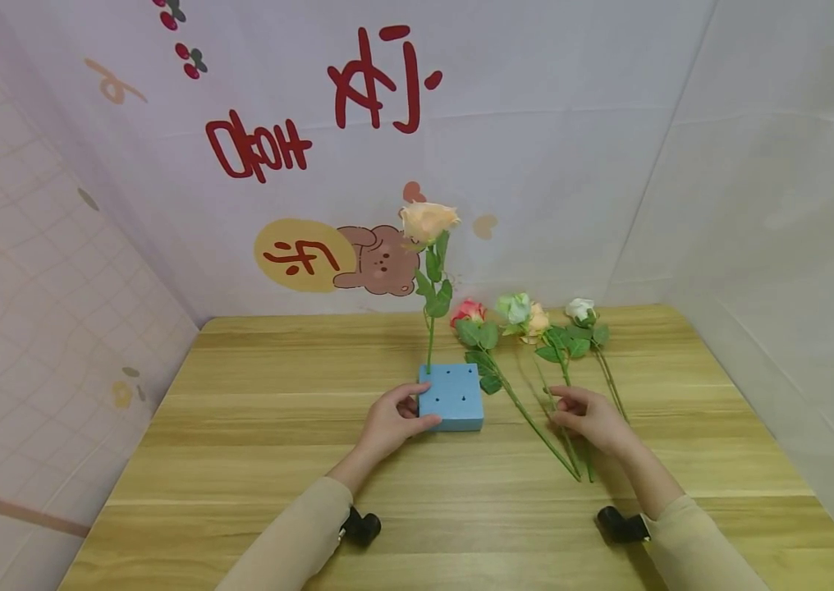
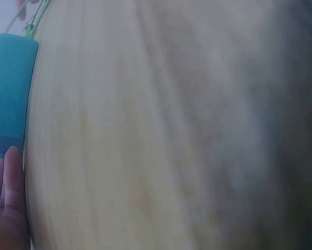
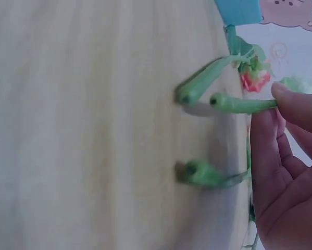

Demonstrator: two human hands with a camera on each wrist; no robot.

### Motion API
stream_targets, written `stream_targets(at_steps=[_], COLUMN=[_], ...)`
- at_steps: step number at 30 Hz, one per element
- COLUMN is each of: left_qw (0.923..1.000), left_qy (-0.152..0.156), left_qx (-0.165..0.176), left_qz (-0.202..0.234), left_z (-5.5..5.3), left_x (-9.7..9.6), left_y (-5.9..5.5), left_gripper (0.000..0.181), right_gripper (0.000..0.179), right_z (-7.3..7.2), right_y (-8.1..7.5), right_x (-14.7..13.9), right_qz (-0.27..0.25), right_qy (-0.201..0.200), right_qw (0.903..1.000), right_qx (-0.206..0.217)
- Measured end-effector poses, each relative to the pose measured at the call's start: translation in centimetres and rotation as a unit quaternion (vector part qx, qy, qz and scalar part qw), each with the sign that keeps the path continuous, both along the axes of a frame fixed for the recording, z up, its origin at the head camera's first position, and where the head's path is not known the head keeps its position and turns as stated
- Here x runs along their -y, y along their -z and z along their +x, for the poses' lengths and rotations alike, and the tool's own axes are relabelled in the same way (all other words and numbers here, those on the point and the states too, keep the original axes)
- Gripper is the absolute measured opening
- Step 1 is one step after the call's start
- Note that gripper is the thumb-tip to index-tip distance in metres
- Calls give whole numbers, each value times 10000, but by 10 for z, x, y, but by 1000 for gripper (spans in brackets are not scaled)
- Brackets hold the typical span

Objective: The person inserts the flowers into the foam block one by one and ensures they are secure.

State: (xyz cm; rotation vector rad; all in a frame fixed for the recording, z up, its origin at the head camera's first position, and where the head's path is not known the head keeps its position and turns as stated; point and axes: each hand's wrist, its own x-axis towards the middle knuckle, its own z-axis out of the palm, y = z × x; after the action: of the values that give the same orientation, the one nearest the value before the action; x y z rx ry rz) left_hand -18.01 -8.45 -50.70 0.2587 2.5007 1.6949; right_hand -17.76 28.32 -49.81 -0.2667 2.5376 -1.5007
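A blue foam block [image 1: 451, 397] with several small holes in its top lies on the table. One peach rose [image 1: 428, 222] stands upright in its back left corner. My left hand [image 1: 391, 419] holds the block by its left side, thumb at the front corner; in the left wrist view the fingers [image 2: 14, 179] are right at the block's end. Between thumb and fingers, my right hand [image 1: 594, 420] pinches a green flower stem [image 3: 244, 104], its cut end free and lifted in the right wrist view. I cannot tell which bloom that stem carries.
Right of the block lie a red rose [image 1: 469, 312], a pale green rose [image 1: 514, 308], another peach rose [image 1: 536, 322] and a white rose [image 1: 581, 310], stems toward me. Behind the wooden table [image 1: 277, 460] hangs a printed cloth [image 1: 535, 148].
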Motion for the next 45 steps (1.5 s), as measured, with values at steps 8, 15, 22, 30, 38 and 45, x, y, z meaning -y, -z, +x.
stream_targets(at_steps=[8, 15, 22, 30, 38, 45], left_qw=[10000, 10000, 10000, 10000, 10000, 10000], left_qy=[-9, 6, 10, 25, 31, 6], left_qx=[15, -9, -16, 17, -68, -46], left_qz=[-33, 22, 32, 16, 55, 58], left_z=[0, 0, -1, 1, 1, 1], left_x=[0, 1, 0, 0, 0, 0], left_y=[1, 0, -1, -2, -3, -2], left_gripper=[58, 58, 58, 59, 57, 57], right_gripper=[49, 48, 44, 41, 43, 41], right_z=[-3, -9, -16, -22, -30, -36], right_y=[-13, -14, -17, -28, -45, -58], right_x=[11, 23, 40, 66, 86, 101], right_qz=[-586, -682, -982, -1320, -1367, -1290], right_qy=[256, 489, 400, 427, 618, 605], right_qw=[9979, 9962, 9935, 9887, 9871, 9868], right_qx=[-49, -227, -405, -572, -562, -773])
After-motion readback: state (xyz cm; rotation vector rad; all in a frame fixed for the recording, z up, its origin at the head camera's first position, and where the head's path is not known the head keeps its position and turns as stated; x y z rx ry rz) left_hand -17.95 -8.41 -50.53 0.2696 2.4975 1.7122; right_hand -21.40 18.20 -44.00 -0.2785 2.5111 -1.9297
